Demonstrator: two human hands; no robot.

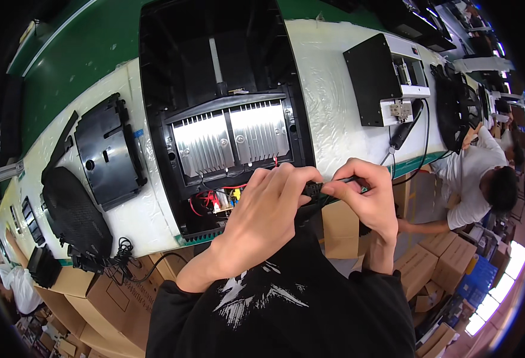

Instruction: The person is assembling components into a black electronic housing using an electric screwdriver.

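Observation:
A small black connector [313, 190] sits between my two hands, in front of my chest at the table's near edge. The fingers of my left hand [265, 209] are closed on its left side. My right hand [365, 194] pinches a thin black cable [350, 179] just right of the connector; whether the cable runs into it, I cannot tell. Just beyond stands a large black housing [232, 56] with two finned silver heat sinks [205, 143]. Red and yellow wires [217, 200] show below the fins, partly hidden by my left hand.
On the left lie a black plastic panel [110, 152] and a black mesh-covered part [77, 212] with a coiled cable [125, 253]. To the right stands a black-and-white device [382, 77] with a cable. Cardboard boxes [435, 262] flank me; a person in white [477, 173] works at right.

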